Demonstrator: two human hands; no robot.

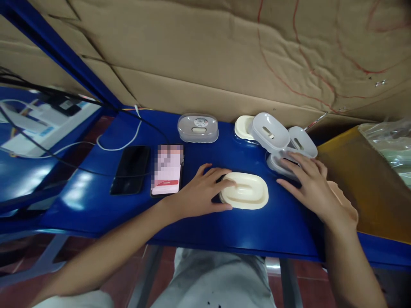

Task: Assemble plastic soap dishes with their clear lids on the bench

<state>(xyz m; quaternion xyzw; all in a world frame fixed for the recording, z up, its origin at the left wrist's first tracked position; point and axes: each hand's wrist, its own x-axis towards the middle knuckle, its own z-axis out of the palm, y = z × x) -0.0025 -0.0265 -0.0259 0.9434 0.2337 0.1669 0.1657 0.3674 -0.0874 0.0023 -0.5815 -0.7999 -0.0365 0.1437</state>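
Note:
A cream oval plastic tray (248, 190) lies on the blue table (205, 222) in front of me. My left hand (201, 192) rests at its left end, fingers curled over the rim, holding it. My right hand (310, 184) lies with fingers spread flat, its fingertips on a pile of grey-white oval plastic covers (282, 141) at the back right. A second cream tray (244, 127) sits behind that pile.
A clear oval case (198, 127) with a round part inside stands at the back. Two phones lie to the left, one dark (131, 169), one lit (167, 170), with cables (105, 145) nearby. A cardboard wall (224, 55) backs the table; a yellow bin (359, 179) is at right.

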